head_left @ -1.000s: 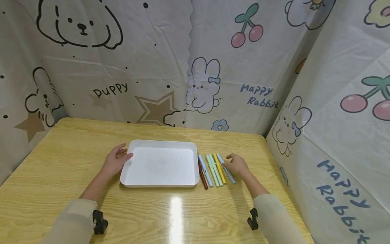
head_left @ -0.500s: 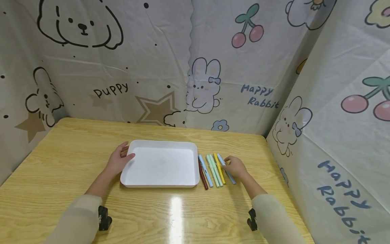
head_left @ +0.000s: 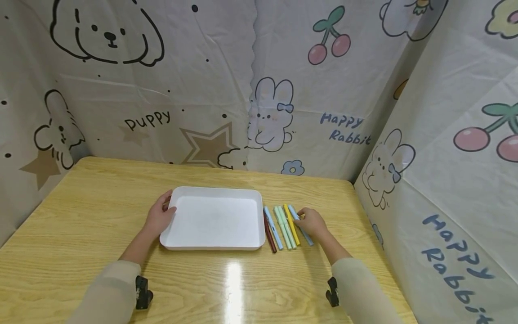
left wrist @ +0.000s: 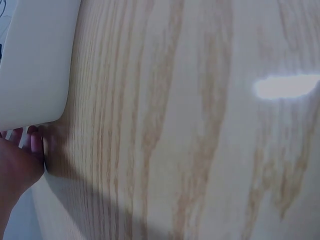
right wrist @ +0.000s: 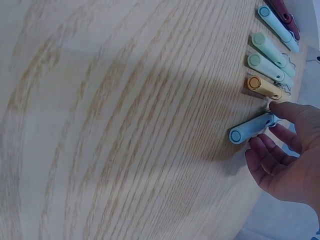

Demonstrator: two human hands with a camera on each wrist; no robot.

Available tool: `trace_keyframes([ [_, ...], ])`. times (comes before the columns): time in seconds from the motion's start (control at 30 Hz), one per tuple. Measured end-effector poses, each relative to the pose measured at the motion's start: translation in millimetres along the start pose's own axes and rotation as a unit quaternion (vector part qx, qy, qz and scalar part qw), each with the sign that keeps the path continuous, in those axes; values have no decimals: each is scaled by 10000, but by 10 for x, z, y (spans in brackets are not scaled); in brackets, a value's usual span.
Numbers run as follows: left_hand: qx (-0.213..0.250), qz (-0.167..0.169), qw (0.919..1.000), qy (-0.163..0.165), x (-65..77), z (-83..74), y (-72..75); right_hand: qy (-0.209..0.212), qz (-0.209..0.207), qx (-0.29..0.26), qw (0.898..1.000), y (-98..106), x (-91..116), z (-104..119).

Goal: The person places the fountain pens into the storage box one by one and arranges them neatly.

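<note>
A white rectangular tray (head_left: pixel 214 220) lies on the wooden table. At its left side, my left hand (head_left: pixel 158 218) grips the edge, thumb over the rim and fingers along the outside; in the left wrist view the tray's wall partly hides those fingers. My right hand (head_left: pixel 314 223) pinches a light blue pen (right wrist: pixel 248 129) between thumb and index finger, while the other fingers hang loosely curled beside it. This pen still lies at the right end of a row, alongside a yellow pen (head_left: pixel 292 225). Nothing lies inside the tray.
Left of the yellow pen lie two pale green pens (head_left: pixel 285 227), another light blue pen (head_left: pixel 273 228) and a dark red pen (head_left: pixel 270 236) close to the tray's right wall. Patterned cloth (head_left: pixel 194 90) hangs behind the table (head_left: pixel 182 288) and along its sides.
My left hand has shifted slightly right and its thumb has come onto the tray's rim. My right hand's thumb and index finger have closed on the rightmost light blue pen.
</note>
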State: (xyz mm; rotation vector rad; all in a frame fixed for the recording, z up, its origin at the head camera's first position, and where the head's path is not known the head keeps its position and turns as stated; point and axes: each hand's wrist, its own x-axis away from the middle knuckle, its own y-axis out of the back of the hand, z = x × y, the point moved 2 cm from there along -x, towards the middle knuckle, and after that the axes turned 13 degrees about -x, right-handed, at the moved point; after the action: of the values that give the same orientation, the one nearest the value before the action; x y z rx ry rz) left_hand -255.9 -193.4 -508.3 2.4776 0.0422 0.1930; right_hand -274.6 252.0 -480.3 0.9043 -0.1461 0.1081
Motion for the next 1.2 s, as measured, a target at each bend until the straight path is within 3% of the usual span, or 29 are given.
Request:
trace_keyframes([
  [0.47, -85, 32, 9999, 58, 16, 8, -14, -218, -107, 416, 9988, 87, -40, 11],
  [0.87, -103, 86, 9999, 16, 26, -12, -1, 142, 72, 373, 9992, 300, -86, 133],
  [1.2, -145, 61, 9999, -3, 16, 17, -9, 389, 257, 570, 9973, 351, -73, 261],
])
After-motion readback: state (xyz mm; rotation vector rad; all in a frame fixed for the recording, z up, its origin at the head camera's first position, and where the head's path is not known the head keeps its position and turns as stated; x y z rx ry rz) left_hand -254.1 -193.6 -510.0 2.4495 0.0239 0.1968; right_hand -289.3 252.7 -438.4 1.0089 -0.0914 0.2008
